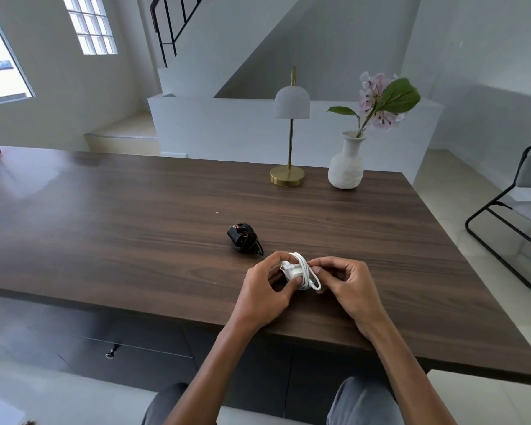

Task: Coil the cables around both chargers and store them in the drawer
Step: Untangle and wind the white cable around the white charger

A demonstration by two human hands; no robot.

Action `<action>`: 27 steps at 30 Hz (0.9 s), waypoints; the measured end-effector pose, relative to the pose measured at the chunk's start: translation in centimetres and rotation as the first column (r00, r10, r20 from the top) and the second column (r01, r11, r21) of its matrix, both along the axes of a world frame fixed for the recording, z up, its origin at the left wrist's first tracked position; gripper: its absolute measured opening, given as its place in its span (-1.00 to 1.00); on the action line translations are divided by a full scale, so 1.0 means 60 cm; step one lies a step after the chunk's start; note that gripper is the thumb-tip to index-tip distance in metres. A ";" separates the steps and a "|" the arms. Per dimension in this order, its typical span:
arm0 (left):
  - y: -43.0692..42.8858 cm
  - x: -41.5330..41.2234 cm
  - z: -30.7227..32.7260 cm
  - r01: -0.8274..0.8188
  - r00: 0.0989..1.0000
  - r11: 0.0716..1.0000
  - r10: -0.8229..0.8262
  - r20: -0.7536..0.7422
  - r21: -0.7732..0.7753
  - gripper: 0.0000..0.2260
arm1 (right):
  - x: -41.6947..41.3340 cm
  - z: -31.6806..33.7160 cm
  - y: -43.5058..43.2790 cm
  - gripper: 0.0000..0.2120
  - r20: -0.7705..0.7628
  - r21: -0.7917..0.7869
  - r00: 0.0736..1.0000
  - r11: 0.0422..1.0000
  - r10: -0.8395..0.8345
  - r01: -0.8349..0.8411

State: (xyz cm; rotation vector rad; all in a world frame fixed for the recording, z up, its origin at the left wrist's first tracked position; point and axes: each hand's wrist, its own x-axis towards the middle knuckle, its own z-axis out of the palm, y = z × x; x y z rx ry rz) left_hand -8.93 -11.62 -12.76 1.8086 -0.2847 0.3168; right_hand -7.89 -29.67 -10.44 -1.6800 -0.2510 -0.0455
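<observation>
White cable [305, 271] is looped around the white charger [290, 271] that we hold just above the near part of the dark wooden counter [135, 216], our left hand [265, 286] gripping the charger body while the fingers [322, 265] of our right hand [350, 283] pinch the cable loops. Just beyond and to the left, the black charger [242, 237] lies on the counter with its black cable already wound around it, apart from our hands. Below the near edge, the drawer [126, 351] is closed, and a lamp [290, 130] and a vase [347, 162] stand at the far right.
</observation>
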 end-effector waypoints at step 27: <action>0.004 0.007 -0.005 -0.023 0.999 1.000 0.023 -0.023 0.009 -0.76 | 0.007 -0.010 -0.002 -0.92 -0.055 0.015 0.998 1.000 0.016 -0.015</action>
